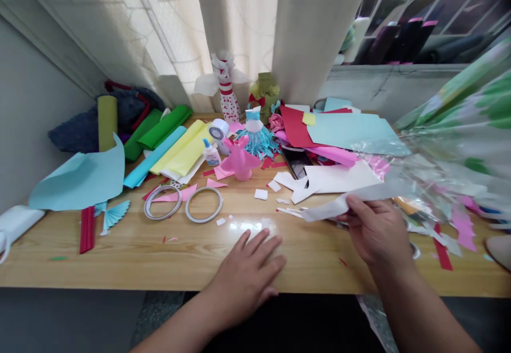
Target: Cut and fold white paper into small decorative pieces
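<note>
My right hand (377, 230) pinches a strip of thin white paper (329, 209) between thumb and fingers, above the right side of the table. The strip reaches left from my fingertips, and a paler part of it trails behind the hand. My left hand (251, 268) lies palm down near the front edge, its fingers spread, holding nothing. Beyond it are small white paper pieces (261, 195) and two rolls of tape (204, 204). A pink paper figure (240, 158) stands upright at the middle, beside a glue bottle (211, 153).
Rolled green paper (165, 126), a yellow roll (186, 148) and a light blue sheet (80, 177) lie at the left. Blue and red sheets (293, 126), a phone (296, 161), white cut paper (339, 179) and clear plastic (423, 172) crowd the right. Curtains (311, 39) hang behind.
</note>
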`<state>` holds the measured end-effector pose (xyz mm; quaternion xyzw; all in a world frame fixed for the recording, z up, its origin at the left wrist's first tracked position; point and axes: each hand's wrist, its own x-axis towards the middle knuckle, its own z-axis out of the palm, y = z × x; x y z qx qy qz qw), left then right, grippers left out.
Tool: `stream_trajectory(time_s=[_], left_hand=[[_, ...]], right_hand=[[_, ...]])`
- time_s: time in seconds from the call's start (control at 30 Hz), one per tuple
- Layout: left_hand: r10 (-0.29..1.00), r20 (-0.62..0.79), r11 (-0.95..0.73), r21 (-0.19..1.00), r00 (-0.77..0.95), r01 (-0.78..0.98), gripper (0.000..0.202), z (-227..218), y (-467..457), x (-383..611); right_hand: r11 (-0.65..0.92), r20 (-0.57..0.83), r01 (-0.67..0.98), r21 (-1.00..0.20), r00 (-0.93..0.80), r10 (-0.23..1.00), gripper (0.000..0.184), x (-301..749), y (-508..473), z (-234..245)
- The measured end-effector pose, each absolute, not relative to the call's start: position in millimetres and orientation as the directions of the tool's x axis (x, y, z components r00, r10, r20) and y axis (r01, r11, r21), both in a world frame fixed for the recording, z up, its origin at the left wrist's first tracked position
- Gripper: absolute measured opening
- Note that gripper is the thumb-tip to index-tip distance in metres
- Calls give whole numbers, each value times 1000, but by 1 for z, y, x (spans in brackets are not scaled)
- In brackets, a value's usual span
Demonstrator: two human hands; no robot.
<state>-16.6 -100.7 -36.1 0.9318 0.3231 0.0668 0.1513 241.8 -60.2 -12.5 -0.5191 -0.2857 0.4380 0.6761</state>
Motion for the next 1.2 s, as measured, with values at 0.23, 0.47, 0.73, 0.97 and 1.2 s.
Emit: stream_trajectory(time_s=[0.23,0.47,0.73,0.97,1.2], left_hand=[[855,-20,-511,133,518,849,59,-37,-64,-9],[898,233,-432,626,373,649,25,-8,-80,-9],[940,-55,-45,958,337,283,20,-13,-83,-2],[914,-237,233,971,330,51,27,-17,-81,0],[913,-258,249,966,315,68,37,-17,-86,-6]], right_hand=[[-20,-64,-142,-990,318,946,17,235,-74,-22],[-162,-173,116,-980,-95,980,26,209,-75,-13],[-135,-170,150,-979,-251,953,23,165,-65,-4],[-136,-162,141,-981,-201,966,22,154,-63,-9],[-146,-172,128,-981,-225,959,21,145,-69,-12]])
